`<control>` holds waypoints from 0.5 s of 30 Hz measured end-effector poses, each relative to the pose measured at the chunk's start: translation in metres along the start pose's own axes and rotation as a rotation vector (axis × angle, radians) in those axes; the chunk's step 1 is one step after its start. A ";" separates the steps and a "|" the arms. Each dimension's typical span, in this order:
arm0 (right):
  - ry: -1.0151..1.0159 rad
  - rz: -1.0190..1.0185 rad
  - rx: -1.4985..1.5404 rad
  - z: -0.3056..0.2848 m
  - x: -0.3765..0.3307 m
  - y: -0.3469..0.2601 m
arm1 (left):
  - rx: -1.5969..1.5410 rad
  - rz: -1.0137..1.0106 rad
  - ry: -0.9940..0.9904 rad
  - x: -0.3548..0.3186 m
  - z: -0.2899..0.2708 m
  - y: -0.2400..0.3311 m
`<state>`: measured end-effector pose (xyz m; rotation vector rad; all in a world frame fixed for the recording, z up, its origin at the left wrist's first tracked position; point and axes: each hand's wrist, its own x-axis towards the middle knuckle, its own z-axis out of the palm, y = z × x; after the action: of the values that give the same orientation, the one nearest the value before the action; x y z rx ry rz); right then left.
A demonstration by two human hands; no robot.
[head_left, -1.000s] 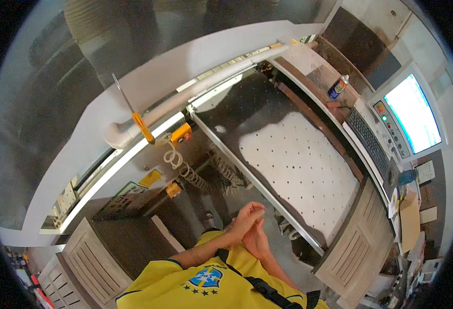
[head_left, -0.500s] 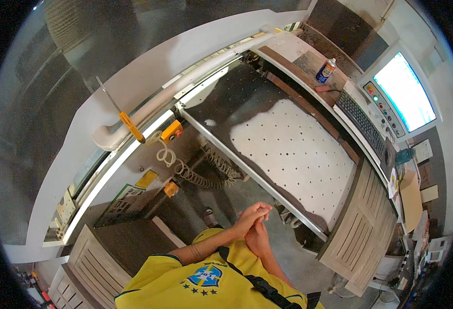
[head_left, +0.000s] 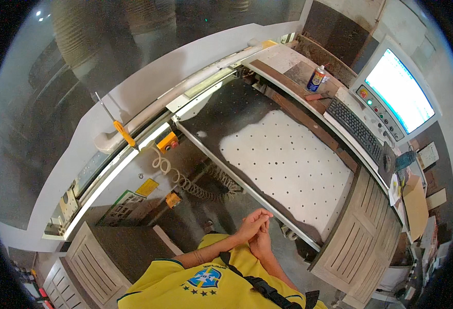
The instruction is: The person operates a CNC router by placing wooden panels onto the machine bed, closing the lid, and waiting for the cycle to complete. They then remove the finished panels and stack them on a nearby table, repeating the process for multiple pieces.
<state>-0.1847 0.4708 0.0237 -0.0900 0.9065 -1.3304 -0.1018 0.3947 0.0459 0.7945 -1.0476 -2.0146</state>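
Note:
My left hand (head_left: 253, 225) is closed over my right hand (head_left: 261, 243), and the two are clasped together in front of my body. No object shows in either one, though the overlapping fingers hide the palms. Just beyond them runs the metal front edge of a machine table (head_left: 221, 172). Its white perforated top (head_left: 288, 165) is bordered by a dark, uneven patch (head_left: 226, 110). Both hands are apart from the table.
Slatted wooden panels stand at right (head_left: 362, 221) and left (head_left: 95, 262). An orange-handled screwdriver (head_left: 123, 134) rests by the rail, above a coiled hose (head_left: 180, 180). A spray can (head_left: 316, 79), keyboard (head_left: 355, 129) and lit monitor (head_left: 398, 90) are at the far right.
The view has shifted slightly, so the table and monitor sit a little further left in it. My hands stay clasped in nearly the same place.

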 end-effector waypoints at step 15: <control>-0.127 0.097 0.226 -0.024 0.017 -0.020 | -0.490 -0.237 0.010 0.014 0.010 0.003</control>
<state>-0.2161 0.4608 0.0095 0.0437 0.6417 -1.3122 -0.1163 0.3859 0.0503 0.6819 -0.4294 -2.3302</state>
